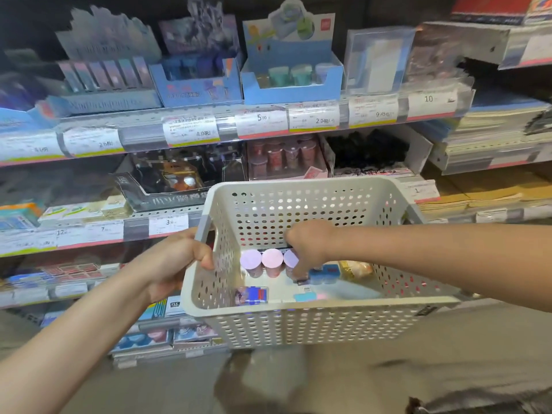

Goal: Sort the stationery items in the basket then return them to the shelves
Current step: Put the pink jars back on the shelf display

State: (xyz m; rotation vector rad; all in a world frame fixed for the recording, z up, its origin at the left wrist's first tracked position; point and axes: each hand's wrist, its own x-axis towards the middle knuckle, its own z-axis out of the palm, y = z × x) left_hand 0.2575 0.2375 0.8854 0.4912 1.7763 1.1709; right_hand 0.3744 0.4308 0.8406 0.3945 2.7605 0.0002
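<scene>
Basically, head view only: basket (301, 321) held up off the floor, in front of the shelves (209, 127), by left hand (176, 264), fingers curled over the left rim, probably to keep it level and close for sorting. Right hand (307, 249) reaching inside, fingers down on the third of three round-capped tubs (272, 259) lined against the back wall; pinching or just touching, cannot tell. Loose on basket floor: blue pack (324, 274), small card pack (252, 295). Matching tubs in the shelf display (286, 158) just above, likely destination.
</scene>
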